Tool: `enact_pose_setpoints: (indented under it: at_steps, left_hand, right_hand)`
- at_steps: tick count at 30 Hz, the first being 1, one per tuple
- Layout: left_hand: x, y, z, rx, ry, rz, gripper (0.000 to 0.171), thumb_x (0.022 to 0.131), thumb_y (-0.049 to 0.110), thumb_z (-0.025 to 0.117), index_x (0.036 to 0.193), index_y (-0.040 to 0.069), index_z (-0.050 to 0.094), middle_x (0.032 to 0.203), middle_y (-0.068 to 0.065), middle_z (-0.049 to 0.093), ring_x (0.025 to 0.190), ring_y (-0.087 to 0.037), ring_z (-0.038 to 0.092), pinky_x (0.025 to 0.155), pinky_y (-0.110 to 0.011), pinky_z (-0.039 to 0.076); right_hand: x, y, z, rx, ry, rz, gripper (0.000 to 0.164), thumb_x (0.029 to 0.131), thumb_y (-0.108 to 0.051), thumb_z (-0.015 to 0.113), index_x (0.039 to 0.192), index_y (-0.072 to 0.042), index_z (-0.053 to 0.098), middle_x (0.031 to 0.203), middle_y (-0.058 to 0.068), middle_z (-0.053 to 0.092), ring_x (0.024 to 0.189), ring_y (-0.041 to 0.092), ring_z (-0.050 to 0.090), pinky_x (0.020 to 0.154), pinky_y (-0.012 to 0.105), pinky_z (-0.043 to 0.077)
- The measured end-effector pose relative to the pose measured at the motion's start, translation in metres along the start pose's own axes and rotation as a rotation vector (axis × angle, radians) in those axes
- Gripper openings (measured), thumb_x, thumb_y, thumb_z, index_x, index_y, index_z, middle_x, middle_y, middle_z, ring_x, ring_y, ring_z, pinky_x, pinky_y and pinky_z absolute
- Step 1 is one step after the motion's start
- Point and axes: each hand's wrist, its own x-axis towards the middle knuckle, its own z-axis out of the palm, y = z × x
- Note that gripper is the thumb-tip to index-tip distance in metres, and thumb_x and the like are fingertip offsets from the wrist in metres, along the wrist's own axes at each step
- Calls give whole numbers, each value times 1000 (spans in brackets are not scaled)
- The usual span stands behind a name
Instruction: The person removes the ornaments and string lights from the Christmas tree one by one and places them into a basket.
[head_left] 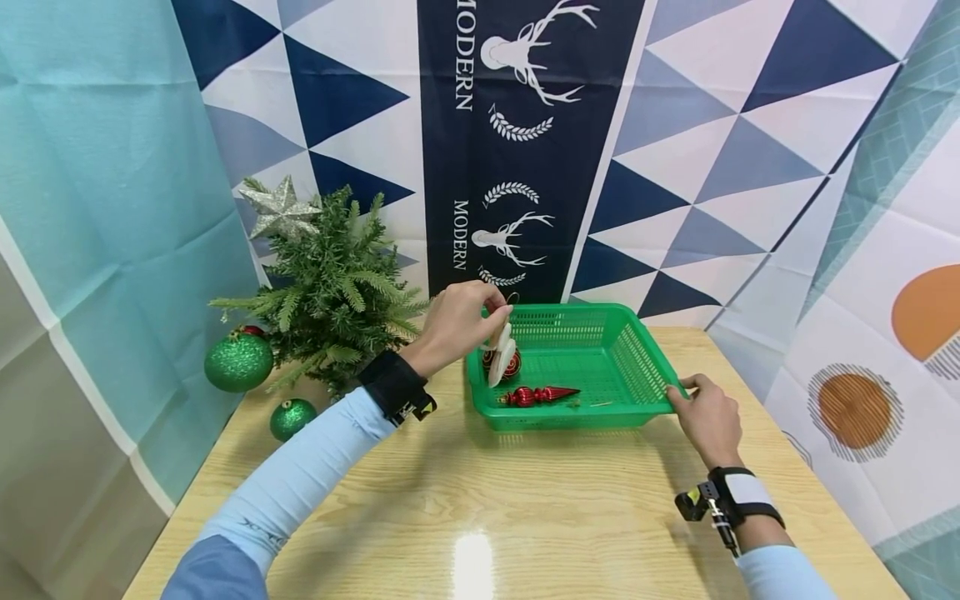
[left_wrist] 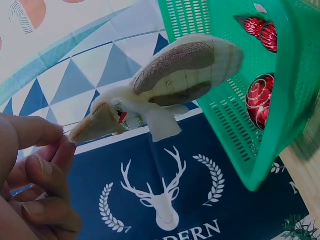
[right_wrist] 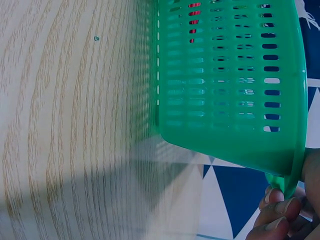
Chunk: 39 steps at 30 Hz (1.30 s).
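My left hand point(head_left: 463, 321) pinches the tip of a plush snowman ornament point(left_wrist: 175, 75) between thumb and fingertips. The ornament hangs above the left end of a green plastic basket point(head_left: 630, 367); it has a beige hat, a small red nose, a white scarf and a cream-and-brown body. At the basket's front right corner, my right hand point(head_left: 708, 417) grips the rim, its fingers curled under the edge in the right wrist view. Inside the basket lie a red finial-shaped ornament point(head_left: 536, 396) and a red ball with swirls point(left_wrist: 260, 102), partly hidden by the snowman in the head view.
A small artificial Christmas tree point(head_left: 337, 292) stands at the left, topped by a silver star point(head_left: 281, 210). Green glitter balls point(head_left: 238, 362) hang on its left side. Patterned cloth point(head_left: 525, 150) rises behind the wooden table point(head_left: 450, 492).
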Motion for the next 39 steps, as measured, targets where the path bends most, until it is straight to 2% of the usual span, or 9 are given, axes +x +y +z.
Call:
enact_pose_setpoints:
  at_steps: [9,20,39]
  left_hand:
    - [5,-3,5,17,12,1,15,101,24,69,93,14,76,86,1,69,67,-11,58,57,-26,42]
    - [11,-4,12,-1,-4,1,15,102,23,68,93,14,77,84,2,70,67,-11,58,57,-25,42]
    - [18,3,25,-2,-42,-24,14,101,24,68,94,16,75,88,4,69,68,-9,59,54,-24,41]
  right_hand:
    - [0,1,-1,3,3,-7,41,101,-30,61,122,5,65,86,20,64,65,29,59,47,37,40]
    - [-1,-1,1,4,11,-17,39,101,-30,62,121,4,66,88,20,65,67,31,59,47,36,40]
    - [2,0,0,-5,-7,9,43,102,-33,61,123,4,64,90,20,63,68,31,59,48,37,40]
